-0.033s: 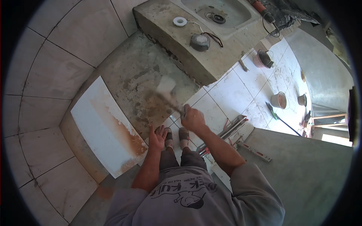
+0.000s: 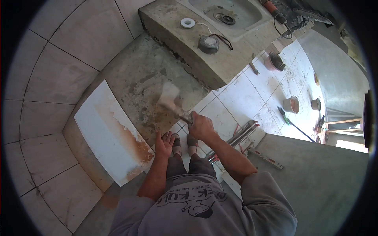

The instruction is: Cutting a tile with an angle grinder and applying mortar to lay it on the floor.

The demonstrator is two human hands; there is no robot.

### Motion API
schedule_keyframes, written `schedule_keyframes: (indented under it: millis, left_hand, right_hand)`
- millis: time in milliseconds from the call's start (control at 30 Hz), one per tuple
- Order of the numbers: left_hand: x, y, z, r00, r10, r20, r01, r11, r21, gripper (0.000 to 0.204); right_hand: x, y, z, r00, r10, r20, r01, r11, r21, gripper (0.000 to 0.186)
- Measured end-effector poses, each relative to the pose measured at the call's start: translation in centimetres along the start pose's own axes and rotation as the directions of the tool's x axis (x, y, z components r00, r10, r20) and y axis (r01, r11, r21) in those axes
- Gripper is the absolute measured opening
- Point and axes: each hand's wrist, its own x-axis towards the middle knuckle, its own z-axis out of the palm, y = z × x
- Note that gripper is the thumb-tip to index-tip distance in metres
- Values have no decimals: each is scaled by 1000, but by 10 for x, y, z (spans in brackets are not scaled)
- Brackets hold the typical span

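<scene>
My right hand (image 2: pixel 201 126) grips the handle of a hand tool (image 2: pixel 170 98) with a flat, pale head. Motion smears that head, so its exact kind cannot be made out. It hangs above a rough, stained concrete slab (image 2: pixel 136 70), and whether it touches the slab is unclear. My left hand (image 2: pixel 165 144) is empty, palm up with fingers spread, near the slab's close end. Left of it a large white panel (image 2: pixel 106 122) lies slanted, with brown dust and a ragged patch along its right side.
Beyond the slab, a concrete counter (image 2: pixel 173 29) holds a basin (image 2: pixel 240 15), a tape measure (image 2: pixel 208 44) and a white tape roll (image 2: pixel 188 23). Rightward are buckets (image 2: pixel 291 104), a green-headed broom (image 2: pixel 284 116), metal bars (image 2: pixel 236 141) and a spirit level (image 2: pixel 267 159). A tiled wall (image 2: pixel 51 78) rises at left.
The hand tool's blurred head has shifted slightly, and its handle points a little differently in my right hand. My left hand stays in place.
</scene>
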Motion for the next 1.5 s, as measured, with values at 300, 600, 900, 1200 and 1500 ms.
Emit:
schedule_keyframes:
  millis: [300, 600, 900, 1200, 1500]
  left_hand:
    - [-9, 5, 14, 999, -20, -38, 18, 999, -40, 64]
    - [-7, 2, 11, 1000, -11, 22, 11, 1000, -14, 68]
    - [0, 1, 6, 998, -60, 17, 60, 998, 36, 67]
    - [2, 2, -1, 998, -54, -10, 54, 998, 22, 67]
    - [-2, 2, 0, 1000, -27, -14, 27, 998, 57, 67]
  right_hand:
    - [17, -1, -9, 986, 167, -2, -167, 986, 29, 34]
    - [34, 24, -5, 963, 265, -41, -266, 964, -23, 34]
    - [35, 41, -5, 971, 234, -50, -230, 971, 65, 32]
    - [13, 23, 1, 997, 57, 60, -50, 992, -116, 32]
    - [0, -2, 0, 997, -46, 67, 50, 997, -67, 30]
